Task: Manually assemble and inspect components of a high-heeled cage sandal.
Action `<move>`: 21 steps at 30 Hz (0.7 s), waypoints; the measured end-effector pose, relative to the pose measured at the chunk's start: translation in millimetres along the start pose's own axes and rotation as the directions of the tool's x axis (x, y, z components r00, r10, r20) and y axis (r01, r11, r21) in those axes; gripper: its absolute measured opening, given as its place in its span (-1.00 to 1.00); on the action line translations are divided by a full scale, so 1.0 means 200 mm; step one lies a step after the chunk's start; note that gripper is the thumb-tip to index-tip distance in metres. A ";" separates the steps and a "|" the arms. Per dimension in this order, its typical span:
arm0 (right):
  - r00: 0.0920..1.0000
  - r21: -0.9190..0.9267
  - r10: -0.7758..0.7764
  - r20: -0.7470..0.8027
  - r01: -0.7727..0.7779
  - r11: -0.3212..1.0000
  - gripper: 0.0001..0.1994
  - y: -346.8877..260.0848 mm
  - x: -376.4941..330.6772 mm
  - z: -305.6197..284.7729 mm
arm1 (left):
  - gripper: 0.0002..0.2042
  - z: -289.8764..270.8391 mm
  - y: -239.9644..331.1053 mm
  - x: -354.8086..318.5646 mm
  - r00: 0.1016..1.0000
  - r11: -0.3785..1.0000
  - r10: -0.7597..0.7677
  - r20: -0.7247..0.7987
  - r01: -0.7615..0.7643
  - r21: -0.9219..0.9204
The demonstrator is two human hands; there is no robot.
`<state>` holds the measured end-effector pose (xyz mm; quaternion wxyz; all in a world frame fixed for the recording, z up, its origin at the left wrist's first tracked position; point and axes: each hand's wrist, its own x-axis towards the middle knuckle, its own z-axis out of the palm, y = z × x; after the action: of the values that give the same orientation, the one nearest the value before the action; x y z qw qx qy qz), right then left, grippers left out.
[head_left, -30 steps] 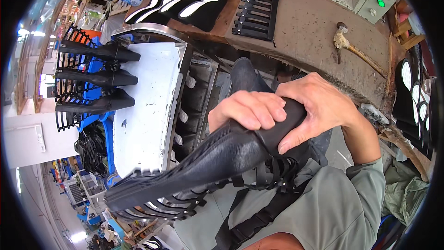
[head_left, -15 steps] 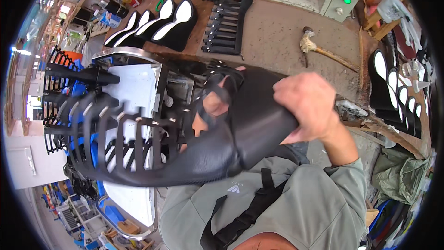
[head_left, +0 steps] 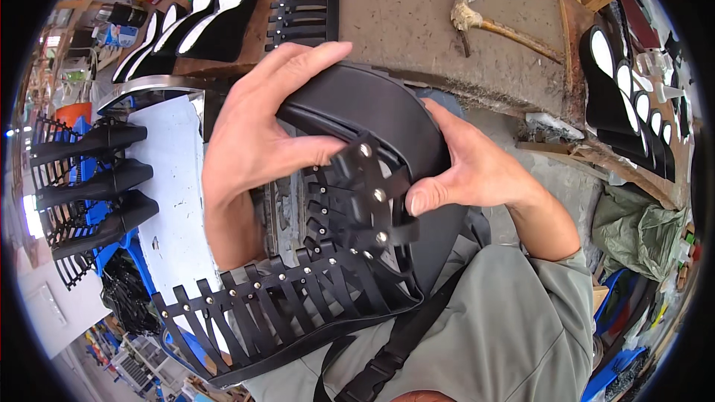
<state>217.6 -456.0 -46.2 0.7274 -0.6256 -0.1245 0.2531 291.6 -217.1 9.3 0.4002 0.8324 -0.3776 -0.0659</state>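
A black strappy boot with a thick platform sole is held between my hands in front of my chest. Its caged shaft of studded straps hangs toward the lower left, across my shirt. My left hand grips the boot from the left, fingers over the outer edge of the sole and thumb by the studded straps. On the opposite side, my right hand closes round the boot, its thumb pressed beside the straps. Part of the boot's underside and my right fingers are hidden.
A wooden-handled hammer lies on the brown bench. Another strappy boot and several black wedge soles rest at the far left. More wedge soles stand at right. Several boots lie beside a white board.
The boot has turned, so its studded straps now face up and the shaft hangs lower left. My left hand has come from behind it onto the sole's left side. The view has shifted.
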 end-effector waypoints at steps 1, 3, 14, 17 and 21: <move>1.000 0.028 -0.004 0.001 0.004 1.000 -0.03 -0.02 0.00 0.02 | -0.13 -0.01 0.04 0.00 1.000 0.997 -0.017 -0.020 0.019 0.073; 0.999 -0.001 0.020 -0.050 -0.020 1.000 0.05 -0.04 0.00 0.05 | -0.12 -0.03 0.11 -0.01 0.999 0.988 -0.038 -0.037 0.043 0.146; 0.988 -0.323 0.004 -0.157 -0.055 0.945 0.06 -0.08 -0.03 0.11 | -0.18 0.02 0.18 -0.05 0.986 0.944 -0.128 -0.102 0.153 0.292; 0.979 -0.418 -0.045 -0.199 -0.043 0.907 -0.04 -0.05 -0.03 0.12 | -0.20 0.05 0.14 -0.05 0.982 0.960 -0.133 -0.132 0.161 0.230; 0.964 -0.453 -0.075 -0.256 -0.051 0.890 -0.11 0.03 -0.01 0.11 | -0.21 0.09 0.04 -0.03 0.986 0.972 -0.088 -0.142 0.116 0.202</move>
<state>204.9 -438.1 -47.4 0.5722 -0.8059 -0.0851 0.1257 276.0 -227.9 1.0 0.3306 0.8908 -0.3117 0.0091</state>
